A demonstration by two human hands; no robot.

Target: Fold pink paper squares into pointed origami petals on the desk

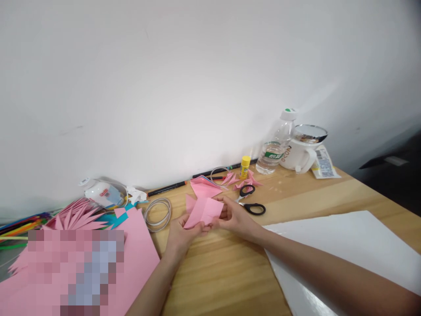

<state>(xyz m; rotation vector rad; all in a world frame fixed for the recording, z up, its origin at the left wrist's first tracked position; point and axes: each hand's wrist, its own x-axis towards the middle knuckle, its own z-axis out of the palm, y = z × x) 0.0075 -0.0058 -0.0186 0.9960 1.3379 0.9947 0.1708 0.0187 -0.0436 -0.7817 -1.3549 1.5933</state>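
Observation:
A folded piece of pink paper (204, 210) is held up over the wooden table, tilted, with a crease down its middle. My left hand (185, 230) pinches its lower left edge, thumb on top. On the other side my right hand (235, 217) grips the right edge, its fingers partly behind the paper. Just beyond lie more folded pink paper pieces (204, 187). Black-handled scissors (253, 208) rest close to my right hand, their blades partly hidden. A roll of tape (158, 214) lies left of my left hand.
Along the wall stand a yellow glue stick (245, 167), a water bottle (271, 151) and a white mug (301, 153); black markers (167, 189) lie there too. A white board (342, 245) covers the right front. Pink paper sheets (140, 250) and a white bottle (103, 193) occupy the left.

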